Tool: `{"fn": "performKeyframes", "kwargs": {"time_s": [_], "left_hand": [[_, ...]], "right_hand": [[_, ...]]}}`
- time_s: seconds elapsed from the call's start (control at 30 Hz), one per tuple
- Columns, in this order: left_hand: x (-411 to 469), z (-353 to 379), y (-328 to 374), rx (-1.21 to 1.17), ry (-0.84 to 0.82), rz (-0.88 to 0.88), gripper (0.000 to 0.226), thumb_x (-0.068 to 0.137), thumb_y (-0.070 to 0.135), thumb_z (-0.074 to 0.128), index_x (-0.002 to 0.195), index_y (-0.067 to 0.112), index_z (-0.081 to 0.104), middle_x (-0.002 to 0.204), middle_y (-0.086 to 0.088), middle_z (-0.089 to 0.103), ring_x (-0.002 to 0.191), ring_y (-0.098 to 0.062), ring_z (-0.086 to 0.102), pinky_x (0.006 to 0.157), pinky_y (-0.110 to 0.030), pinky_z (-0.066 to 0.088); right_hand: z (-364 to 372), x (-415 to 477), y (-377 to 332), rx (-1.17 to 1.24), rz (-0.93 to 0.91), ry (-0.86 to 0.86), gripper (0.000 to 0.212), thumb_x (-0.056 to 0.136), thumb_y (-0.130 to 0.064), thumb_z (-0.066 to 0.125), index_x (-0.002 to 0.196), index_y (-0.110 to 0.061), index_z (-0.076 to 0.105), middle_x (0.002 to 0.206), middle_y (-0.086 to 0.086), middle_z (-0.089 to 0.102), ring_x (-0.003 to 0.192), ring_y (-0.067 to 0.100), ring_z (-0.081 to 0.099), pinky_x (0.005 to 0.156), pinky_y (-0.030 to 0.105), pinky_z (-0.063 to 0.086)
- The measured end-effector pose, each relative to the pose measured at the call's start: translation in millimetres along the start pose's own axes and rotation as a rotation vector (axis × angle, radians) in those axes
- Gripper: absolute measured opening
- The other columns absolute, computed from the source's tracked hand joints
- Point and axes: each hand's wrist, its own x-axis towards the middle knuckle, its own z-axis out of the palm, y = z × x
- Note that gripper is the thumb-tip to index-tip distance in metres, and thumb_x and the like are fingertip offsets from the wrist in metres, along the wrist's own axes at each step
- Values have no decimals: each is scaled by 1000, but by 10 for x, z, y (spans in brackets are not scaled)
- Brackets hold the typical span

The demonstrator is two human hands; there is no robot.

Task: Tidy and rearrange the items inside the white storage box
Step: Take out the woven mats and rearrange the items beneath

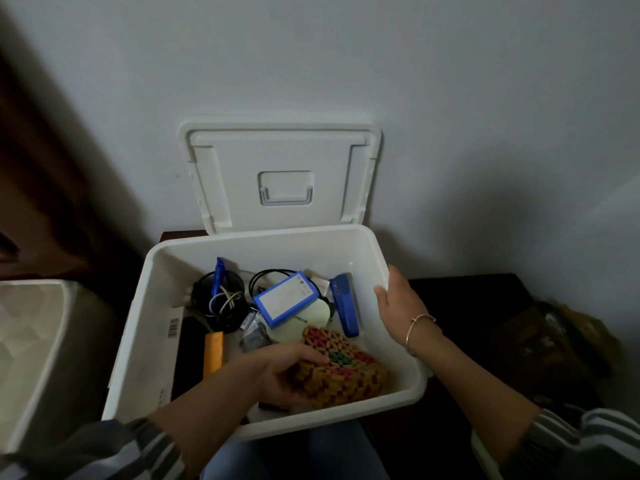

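Note:
The white storage box [162,271] stands open on a dark table, its lid [280,147] leaning upright against the wall behind. Inside lie coiled black cables [218,299], a blue pen [219,278], a blue-edged rectangular device [285,299], a blue stapler [344,306], an orange bar [213,353], a pale green case [311,320] and a woven patterned pouch [346,372]. My left hand [280,374] reaches into the box and grips the near left side of the pouch. My right hand [398,303] rests on the box's right rim, fingers curled over it.
A second white container [31,341] stands to the left of the box. A dark brown bag [554,341] lies on the table at the right. The grey wall stands close behind; a dark wooden panel [52,168] runs along the far left.

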Motion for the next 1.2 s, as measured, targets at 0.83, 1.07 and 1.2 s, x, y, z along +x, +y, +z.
{"fn": "performKeyframes", "kwargs": {"time_s": [0.83,1.07,1.2], "left_hand": [[-121,-416,-75,1122,334,550,38,92,36,61,126,18,55,122,4,60,109,-8,56,92,-21,49],[-267,-816,-243,1504,526,685,28,92,29,60,119,24,57,119,7,59,102,-4,54,77,-12,41],[-189,-736,-118,986,604,592,28,93,31,60,118,22,53,106,6,59,86,-3,58,66,-17,49]], "right_hand": [[25,-18,18,-98,-15,96,30,98,-22,42,124,-8,42,119,14,55,95,28,57,68,28,36],[40,3,30,-84,-28,111,32,97,-21,43,125,-6,43,123,15,53,100,31,55,71,27,34],[28,-9,26,-70,-21,106,34,97,-20,44,127,-5,43,124,15,52,103,31,55,75,29,38]]}}
